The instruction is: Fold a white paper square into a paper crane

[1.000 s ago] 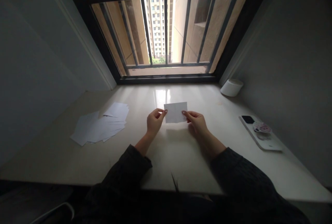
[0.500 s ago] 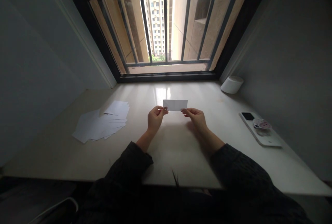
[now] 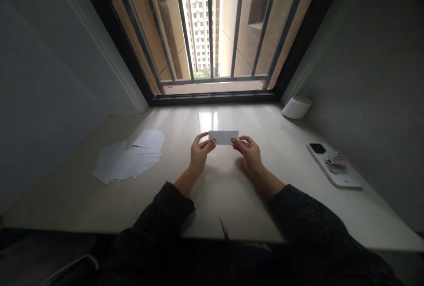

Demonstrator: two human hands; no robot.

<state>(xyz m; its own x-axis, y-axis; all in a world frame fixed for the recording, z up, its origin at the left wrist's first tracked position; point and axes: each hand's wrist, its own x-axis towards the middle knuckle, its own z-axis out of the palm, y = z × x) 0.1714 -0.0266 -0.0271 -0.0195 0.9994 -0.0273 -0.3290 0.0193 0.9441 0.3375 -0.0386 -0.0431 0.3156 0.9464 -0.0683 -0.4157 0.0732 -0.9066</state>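
Note:
A small white rectangle of paper (image 3: 223,137) is held up level above the table, its long side running left to right. My left hand (image 3: 199,151) pinches its left end, thumb in front and fingers behind. At the opposite end, my right hand (image 3: 251,151) grips the paper the same way. The fingertips behind the sheet are hidden. To the left of my hands, a loose pile of white paper sheets (image 3: 122,158) lies fanned out on the table.
The pale, glossy table (image 3: 218,197) reaches to a barred window (image 3: 212,38). On the right lie a white phone (image 3: 326,169) with a round pinkish grip on its back and, further off, a white rounded object (image 3: 296,107). Walls stand on both sides.
The paper has come slightly down and tilted, and its middle crease shows less. Both thumbs have moved further in over its ends. The pile and phone stay put.

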